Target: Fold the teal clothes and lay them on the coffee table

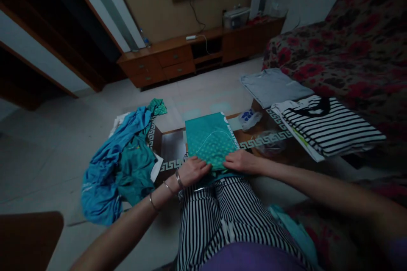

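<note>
A teal green shirt (208, 135) with white lettering along its right side lies as a flat folded rectangle on the glass coffee table (171, 164) in front of my lap. My left hand (194, 170), with bangles at the wrist, has its fingers curled on the shirt's near left edge. On the near right edge, my right hand (239, 161) pinches the same cloth. Between the two hands the fabric is bunched. Striped trousers cover my legs just below the shirt.
Left on the table, a blue garment (108, 161) and a dark teal garment (136, 167) lie heaped. At the right are a folded grey shirt (275, 87) and a striped shirt (330, 125). A plastic bag (249, 118) shows near the table. A floral sofa (356, 46) stands right; a TV cabinet (176, 61) stands beyond.
</note>
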Demonstrator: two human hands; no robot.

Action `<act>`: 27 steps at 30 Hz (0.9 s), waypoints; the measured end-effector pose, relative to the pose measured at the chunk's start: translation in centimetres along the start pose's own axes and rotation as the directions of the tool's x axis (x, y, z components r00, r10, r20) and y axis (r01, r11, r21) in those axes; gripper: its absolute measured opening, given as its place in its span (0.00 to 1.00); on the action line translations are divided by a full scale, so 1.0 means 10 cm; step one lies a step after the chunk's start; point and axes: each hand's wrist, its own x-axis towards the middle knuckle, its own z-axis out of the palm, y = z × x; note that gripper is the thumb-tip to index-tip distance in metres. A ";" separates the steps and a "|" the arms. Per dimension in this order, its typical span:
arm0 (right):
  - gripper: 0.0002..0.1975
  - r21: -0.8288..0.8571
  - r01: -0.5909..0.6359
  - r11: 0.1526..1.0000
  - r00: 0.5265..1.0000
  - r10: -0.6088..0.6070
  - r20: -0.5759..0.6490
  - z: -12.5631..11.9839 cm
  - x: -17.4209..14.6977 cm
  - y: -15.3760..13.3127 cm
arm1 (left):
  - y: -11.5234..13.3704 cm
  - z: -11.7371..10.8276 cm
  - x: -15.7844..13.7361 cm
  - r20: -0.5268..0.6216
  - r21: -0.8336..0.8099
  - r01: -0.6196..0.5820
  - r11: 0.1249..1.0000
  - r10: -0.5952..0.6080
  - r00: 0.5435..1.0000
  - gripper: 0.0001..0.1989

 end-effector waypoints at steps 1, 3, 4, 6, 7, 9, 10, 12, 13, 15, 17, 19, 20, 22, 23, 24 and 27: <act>0.12 -0.001 -0.012 1.000 0.999 0.012 -0.033 0.10 -0.09 -0.11 | 0.13 0.09 -0.07 0.002 0.000 0.035 0.999 -0.035 0.999 0.12; 0.11 -0.001 -0.082 0.997 0.992 0.082 -0.094 0.19 -0.21 -0.25 | 0.32 0.19 -0.17 -0.009 -0.009 0.138 0.990 -0.138 0.990 0.11; 0.11 0.001 -0.125 0.992 0.985 0.124 -0.120 0.19 -0.24 -0.29 | 0.38 0.20 -0.20 -0.025 -0.017 0.192 0.981 -0.193 0.981 0.11; 0.11 0.012 -0.197 0.980 0.968 0.196 -0.158 0.13 -0.25 -0.32 | 0.45 0.17 -0.26 -0.067 -0.040 0.278 0.960 -0.280 0.958 0.12; 0.12 0.022 -0.224 0.974 0.959 0.225 -0.175 0.08 -0.25 -0.32 | 0.47 0.15 -0.27 -0.092 -0.052 0.310 0.949 -0.314 0.945 0.12; 0.12 0.044 -0.261 0.964 0.942 0.265 -0.207 -0.01 -0.22 -0.33 | 0.48 0.10 -0.30 -0.139 -0.077 0.363 0.929 -0.371 0.918 0.12; 0.12 0.056 -0.273 0.960 0.935 0.279 -0.219 -0.03 -0.21 -0.34 | 0.50 0.09 -0.31 -0.155 -0.089 0.382 0.920 -0.391 0.907 0.12; 0.12 0.078 -0.281 0.956 0.931 0.292 -0.219 -0.06 -0.22 -0.39 | 0.53 0.08 -0.33 -0.158 -0.114 0.398 0.910 -0.412 0.897 0.12; 0.12 0.087 -0.278 0.957 0.936 0.290 -0.201 -0.06 -0.24 -0.42 | 0.56 0.08 -0.34 -0.141 -0.128 0.395 0.910 -0.411 0.901 0.12; 0.11 0.103 -0.270 0.957 0.949 0.283 -0.142 -0.05 -0.32 -0.51 | 0.64 0.09 -0.38 -0.087 -0.156 0.379 0.912 -0.395 0.915 0.11; 0.12 0.118 -0.287 0.951 0.949 0.299 -0.099 -0.05 -0.43 -0.60 | 0.74 0.11 -0.41 -0.030 -0.171 0.377 0.910 -0.387 0.921 0.12; 0.16 0.129 -0.348 0.929 0.926 0.362 -0.107 -0.06 -0.55 -0.68 | 0.83 0.14 -0.44 -0.003 -0.168 0.407 0.898 -0.413 0.911 0.19; 0.19 0.133 -0.383 0.914 0.909 0.399 -0.123 -0.06 -0.59 -0.70 | 0.87 0.15 -0.44 -0.003 -0.158 0.430 0.889 -0.435 0.900 0.22; 0.25 0.135 -0.435 0.890 0.879 0.452 -0.150 -0.05 -0.66 -0.73 | 0.94 0.19 -0.42 -0.018 -0.128 0.473 0.872 -0.479 0.878 0.23; 0.26 0.134 -0.448 0.884 0.872 0.465 -0.154 -0.02 -0.67 -0.74 | 0.96 0.22 -0.40 -0.028 -0.110 0.489 0.866 -0.494 0.869 0.23; 0.27 0.132 -0.453 0.882 0.869 0.470 -0.154 0.02 -0.68 -0.74 | 0.98 0.24 -0.38 -0.037 -0.091 0.498 0.862 -0.503 0.864 0.23; 0.23 0.125 -0.459 0.880 0.863 0.475 -0.172 0.18 -0.69 -0.74 | 1.01 0.28 -0.31 -0.044 -0.052 0.496 0.867 -0.498 0.866 0.22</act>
